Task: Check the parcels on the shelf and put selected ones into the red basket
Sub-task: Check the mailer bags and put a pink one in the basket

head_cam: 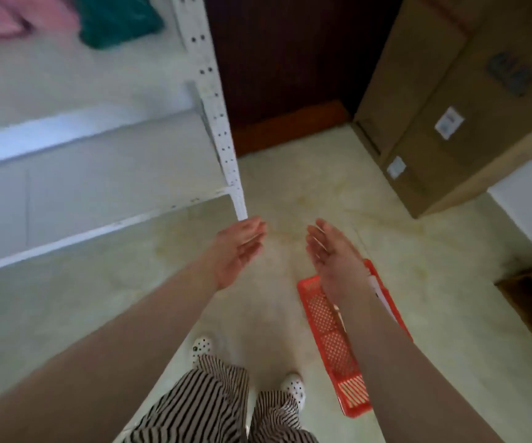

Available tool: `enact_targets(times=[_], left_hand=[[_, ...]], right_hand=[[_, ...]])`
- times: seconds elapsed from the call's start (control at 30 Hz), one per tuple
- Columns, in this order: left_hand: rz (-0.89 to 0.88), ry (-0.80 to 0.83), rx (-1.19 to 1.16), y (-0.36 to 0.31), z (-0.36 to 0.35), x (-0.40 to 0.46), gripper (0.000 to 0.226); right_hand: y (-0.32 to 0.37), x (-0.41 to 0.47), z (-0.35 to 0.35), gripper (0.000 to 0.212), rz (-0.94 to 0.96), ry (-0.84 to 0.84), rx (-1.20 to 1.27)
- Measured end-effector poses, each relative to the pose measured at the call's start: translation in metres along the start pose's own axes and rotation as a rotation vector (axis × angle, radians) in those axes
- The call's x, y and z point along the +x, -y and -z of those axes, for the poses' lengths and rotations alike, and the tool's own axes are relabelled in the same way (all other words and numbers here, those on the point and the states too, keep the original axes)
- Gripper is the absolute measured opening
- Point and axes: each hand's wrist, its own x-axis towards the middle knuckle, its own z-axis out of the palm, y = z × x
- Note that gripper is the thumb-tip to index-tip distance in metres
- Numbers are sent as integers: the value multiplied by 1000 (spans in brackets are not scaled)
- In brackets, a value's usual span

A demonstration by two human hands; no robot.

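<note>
Hands: we see left hand (239,251) and right hand (333,254) spread, holding nothing.
Basket (338,346): beneath right forearm; contents perhaps one white item.
Parcels (66,17): far up-left, unpicked.

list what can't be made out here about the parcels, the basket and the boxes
Head view only:
- Pink parcel and green parcel: motion blur, cut by the top edge; labels unreadable.
- Red basket: right forearm covers much of it; contents unclear.
- Cardboard boxes: labels too small and blurred.
- Left hand, right hand: open, holding nothing.
</note>
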Motion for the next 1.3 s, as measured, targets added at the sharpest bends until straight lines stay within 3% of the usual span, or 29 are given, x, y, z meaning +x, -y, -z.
enact_targets(times=[0.27,0.47,0.67,0.9,1.1,1.3], left_hand=[[-246,-149,-336,-120,192,-87,18],[-392,-235,-452,-212,364,-146,16],[-520,-273,-502,-296,482,-191,14],[-547,-327,-538,-363,541,-183,18],[-479,-405,-535,-403,571,-141,22],[-433,-495,-453,-457,597,-93,15]], right_hand=[[-74,-52,-246,15,-85,351,-221],[-169,-94,-437,20,-127,517,-268],[-228,-135,-590,19,-136,609,-287],[-247,-133,-694,29,-106,524,-291],[-260,-89,-749,24,-140,415,-306],[-265,-40,-798,35,-165,282,-363]])
